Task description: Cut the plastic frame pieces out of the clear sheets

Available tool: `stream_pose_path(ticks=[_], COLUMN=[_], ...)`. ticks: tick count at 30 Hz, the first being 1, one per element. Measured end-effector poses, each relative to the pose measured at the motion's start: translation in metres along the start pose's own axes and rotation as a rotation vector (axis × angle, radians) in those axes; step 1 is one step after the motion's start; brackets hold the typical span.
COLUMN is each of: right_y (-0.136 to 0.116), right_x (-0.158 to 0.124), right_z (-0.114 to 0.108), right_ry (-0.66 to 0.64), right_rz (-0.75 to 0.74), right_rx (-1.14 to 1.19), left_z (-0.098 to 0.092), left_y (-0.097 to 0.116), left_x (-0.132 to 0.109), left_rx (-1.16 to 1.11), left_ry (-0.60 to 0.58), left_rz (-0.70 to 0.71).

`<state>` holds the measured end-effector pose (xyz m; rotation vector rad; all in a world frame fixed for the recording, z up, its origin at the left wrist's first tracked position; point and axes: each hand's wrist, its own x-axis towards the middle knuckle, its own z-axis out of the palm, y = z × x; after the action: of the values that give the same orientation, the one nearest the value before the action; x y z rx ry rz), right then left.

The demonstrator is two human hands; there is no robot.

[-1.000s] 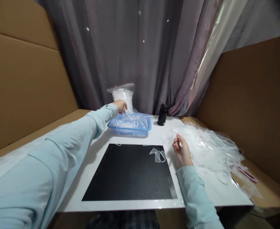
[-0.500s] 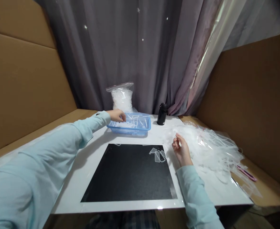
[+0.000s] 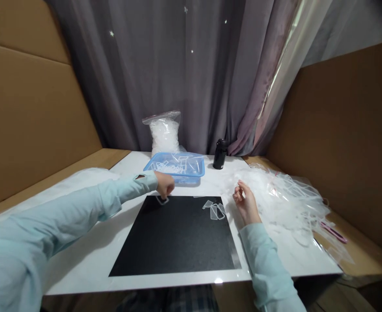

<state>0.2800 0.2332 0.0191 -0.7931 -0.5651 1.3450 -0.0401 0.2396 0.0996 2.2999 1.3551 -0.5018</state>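
My left hand (image 3: 165, 186) is closed at the far edge of the black mat (image 3: 174, 238), its fingertips on a thin clear plastic frame (image 3: 162, 200). Just behind it stands a blue basket (image 3: 191, 179) with many white, frame-like pieces (image 3: 168, 167) inside. To the right of the mat, my right hand (image 3: 246, 204) is held with curled fingers, beside a heap of clear plastic bags (image 3: 275, 203); whether anything is between those fingers is hidden. Several clear plastic frames (image 3: 214, 211) lie together on the mat's far right corner.
A zip bag full of white pieces (image 3: 164, 135) stands behind the basket. To its right is a black bottle (image 3: 220, 154). A pink-handled tool (image 3: 334, 232) lies at the right. Cardboard walls (image 3: 24, 95) flank the white table (image 3: 80, 255), with a grey curtain (image 3: 138, 78) behind.
My left hand has come out from over the basket, moving toward me, down to the mat's far edge and onto a clear frame there. My right hand has hardly moved.
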Motion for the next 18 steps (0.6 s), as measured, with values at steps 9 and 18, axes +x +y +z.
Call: stream_pose_path(ticks=[9, 18], right_y=[0.0, 0.0], right_x=[0.001, -0.001], right_z=[-0.001, 0.001], right_ry=[0.01, 0.015], right_rz=[-0.007, -0.013], right_rx=[-0.019, -0.013], left_z=[0.007, 0.034], left_y=[0.106, 0.111], left_x=[0.047, 0.094], left_rx=[-0.028, 0.096], left_ry=[0.015, 0.169], left_rz=[0.553, 0.601])
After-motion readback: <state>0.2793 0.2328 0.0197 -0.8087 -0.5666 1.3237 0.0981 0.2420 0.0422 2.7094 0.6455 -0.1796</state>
